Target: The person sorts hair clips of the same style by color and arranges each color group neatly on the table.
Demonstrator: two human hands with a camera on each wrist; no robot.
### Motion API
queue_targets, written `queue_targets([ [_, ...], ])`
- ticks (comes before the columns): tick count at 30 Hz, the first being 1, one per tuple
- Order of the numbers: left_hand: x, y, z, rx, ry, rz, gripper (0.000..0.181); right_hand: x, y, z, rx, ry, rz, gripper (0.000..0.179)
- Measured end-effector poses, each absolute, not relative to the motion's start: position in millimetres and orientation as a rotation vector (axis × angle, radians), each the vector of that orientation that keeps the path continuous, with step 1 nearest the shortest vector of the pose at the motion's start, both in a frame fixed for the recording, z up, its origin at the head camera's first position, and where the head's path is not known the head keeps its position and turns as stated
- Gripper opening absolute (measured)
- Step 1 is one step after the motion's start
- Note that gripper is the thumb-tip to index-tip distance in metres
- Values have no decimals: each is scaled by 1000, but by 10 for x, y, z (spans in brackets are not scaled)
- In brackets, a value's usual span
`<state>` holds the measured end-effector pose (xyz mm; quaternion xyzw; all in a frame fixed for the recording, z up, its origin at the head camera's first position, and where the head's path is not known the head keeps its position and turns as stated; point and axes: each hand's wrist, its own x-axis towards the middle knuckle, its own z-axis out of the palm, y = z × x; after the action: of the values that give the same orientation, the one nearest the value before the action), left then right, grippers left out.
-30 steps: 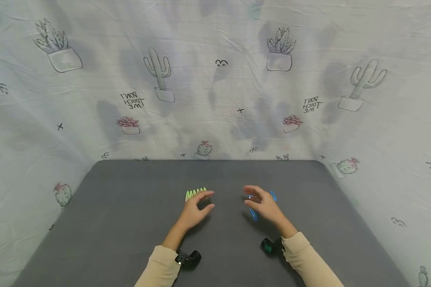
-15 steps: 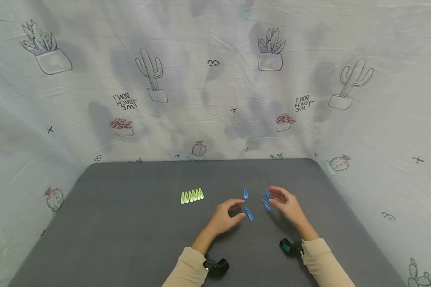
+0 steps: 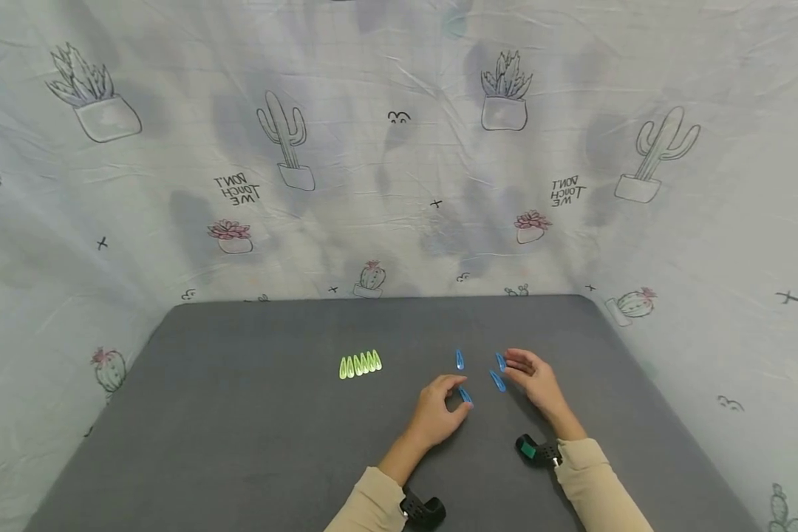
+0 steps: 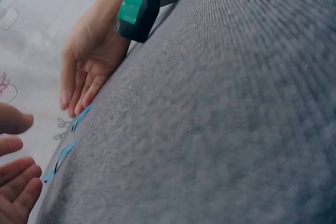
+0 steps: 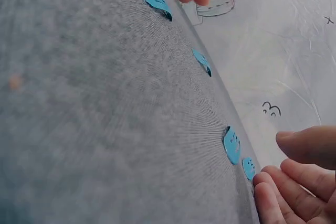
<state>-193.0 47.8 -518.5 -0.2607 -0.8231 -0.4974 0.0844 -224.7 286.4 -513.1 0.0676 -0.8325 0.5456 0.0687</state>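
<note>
In the head view, several blue snap hair clips lie loosely apart on the grey table (image 3: 259, 421), among them a near clip (image 3: 465, 396) and a far clip (image 3: 459, 360). My left hand (image 3: 435, 415) is at the near clip, thumb and fingers apart on either side of it. The right hand (image 3: 534, 382) is beside the rightmost clip (image 3: 501, 361), its fingertips close to it. Another blue clip (image 3: 497, 380) lies between the hands. In the right wrist view, the right fingers (image 5: 273, 198) are right by a clip (image 5: 248, 168), thumb raised away.
Left of the blue clips, several yellow-green hair clips (image 3: 360, 364) lie side by side in a neat row. A pale curtain (image 3: 346, 148) printed with cacti surrounds the table's back and sides. Each wrist wears a black camera (image 3: 535, 449).
Both hands have moved right; the left went from beside the yellow-green clips to the near blue clip, the right from over the blue clips to their right side. The clips stay on the table.
</note>
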Motion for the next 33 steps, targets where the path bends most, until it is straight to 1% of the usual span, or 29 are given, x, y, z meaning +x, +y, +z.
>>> queue_targets([
  [4,-1921,494,-5190,-709,-2471,-1470,40,-2270,2848,-5131,135,-2558,1599,45],
  [12,-1897,580,-5213,-569,-2588,-1302,43,-2307,2831,-5128,58,-2579,1541,44],
  [20,-1876,677,-5216,-456,-2625,-1226,45,-2353,2796,-5151,10,-2641,1344,40],
  [27,-1891,697,-5217,-418,-2673,-1178,43,-2434,2738,-5155,-87,-2683,1190,32],
  [33,-1891,702,-5182,-408,-2701,-1187,41,-2463,2698,-5138,-134,-2687,1163,29],
])
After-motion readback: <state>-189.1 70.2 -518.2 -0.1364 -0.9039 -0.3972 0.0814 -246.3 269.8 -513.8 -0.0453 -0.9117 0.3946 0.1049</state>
